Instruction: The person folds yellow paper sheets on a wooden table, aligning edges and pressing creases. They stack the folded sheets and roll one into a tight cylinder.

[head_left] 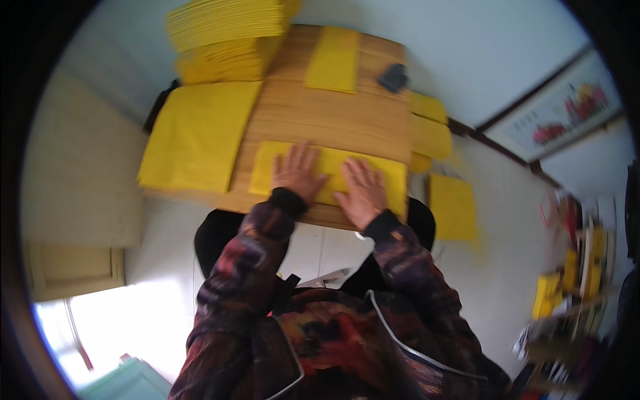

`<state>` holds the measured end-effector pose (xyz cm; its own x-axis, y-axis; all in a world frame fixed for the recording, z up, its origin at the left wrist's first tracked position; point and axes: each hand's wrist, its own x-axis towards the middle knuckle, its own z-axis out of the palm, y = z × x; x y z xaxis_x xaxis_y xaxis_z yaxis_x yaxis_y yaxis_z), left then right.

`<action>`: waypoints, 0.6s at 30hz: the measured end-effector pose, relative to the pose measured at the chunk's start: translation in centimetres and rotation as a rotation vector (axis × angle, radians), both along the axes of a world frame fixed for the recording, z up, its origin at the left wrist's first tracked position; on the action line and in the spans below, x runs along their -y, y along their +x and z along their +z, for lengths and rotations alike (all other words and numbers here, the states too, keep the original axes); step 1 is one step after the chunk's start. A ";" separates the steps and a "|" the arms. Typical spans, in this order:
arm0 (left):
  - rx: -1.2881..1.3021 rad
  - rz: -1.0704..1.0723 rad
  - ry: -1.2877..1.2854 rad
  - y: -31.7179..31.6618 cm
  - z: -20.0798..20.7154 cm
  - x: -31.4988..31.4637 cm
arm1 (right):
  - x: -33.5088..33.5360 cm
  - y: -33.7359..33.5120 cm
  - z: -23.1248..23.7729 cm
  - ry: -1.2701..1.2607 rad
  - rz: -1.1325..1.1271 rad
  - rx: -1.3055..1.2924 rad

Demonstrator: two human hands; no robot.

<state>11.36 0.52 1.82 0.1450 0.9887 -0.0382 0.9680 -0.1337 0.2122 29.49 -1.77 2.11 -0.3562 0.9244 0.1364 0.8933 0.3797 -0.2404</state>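
A long folded strip of yellow sheet (327,160) lies along the near edge of the wooden table. My left hand (298,175) presses flat on its left half, fingers spread and pointing away from me. On the right half rests my right hand (362,190), also flat with its fingers out. To the left is a wide stack of flat yellow sheets (197,137). Another folded yellow strip (333,60) lies at the table's far side, apart from both hands. Whether the sheets are paper or cloth I cannot tell.
Tall piles of folded yellow sheets (223,27) rise at the far left of the wooden table (320,120). A small dark grey object (393,78) sits near the far right corner. More yellow sheets (453,207) are beyond the right edge. A framed flower picture (560,107) leans by the wall.
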 end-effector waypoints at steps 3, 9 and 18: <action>-0.051 -0.010 -0.025 -0.3 -0.2 -0.2 | 0.3 -0.2 0.0 0.033 0.004 -0.055; -0.101 -0.014 -0.033 -0.3 -0.4 -0.3 | 0.5 -1.0 -0.5 0.014 -0.005 -0.114; -0.166 0.008 -0.006 -0.3 -0.9 -0.1 | 0.4 -1.1 0.2 -0.043 0.017 -0.124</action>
